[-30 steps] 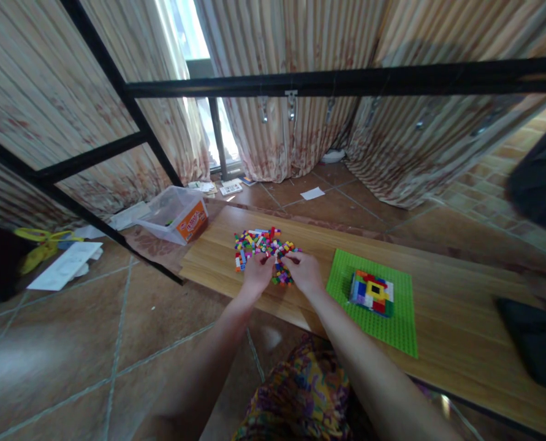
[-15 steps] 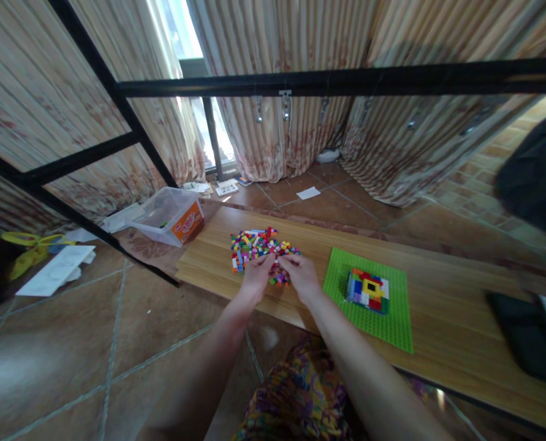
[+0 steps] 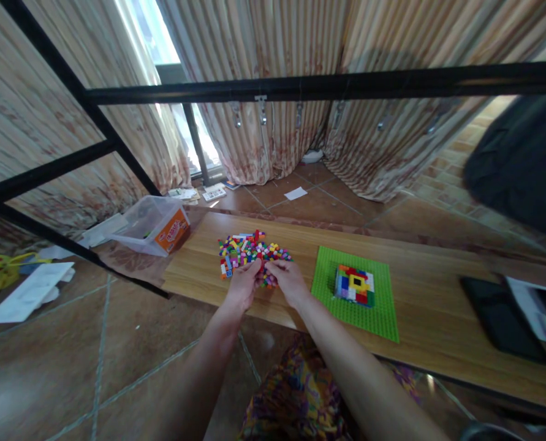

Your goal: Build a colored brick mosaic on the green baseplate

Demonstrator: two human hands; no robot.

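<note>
My left hand [image 3: 244, 283] is closed at the near edge of a heap of small building bricks [image 3: 240, 248], its thumb and finger on a red brick [image 3: 260, 262]. My right hand [image 3: 288, 280] is beside it, fingertips pressed together close to the red brick; whether they grip a piece of their own is too small to see. To the right lies a green baseplate [image 3: 385, 315]. On it stands a low square build of coloured bricks [image 3: 356, 284] with a yellow ring around a dark centre.
The wooden bench [image 3: 424, 294] carries all of this. A clear plastic box [image 3: 139, 229] with an orange label stands on the floor at left. A black tablet-like slab [image 3: 502, 321] and papers lie at the bench's right end. A black metal bar [image 3: 300, 89] crosses beyond the bench.
The view has shifted, so the bench and its things sit further left. Both hands stay at the brick heap, and a red brick now shows in the left fingers.
</note>
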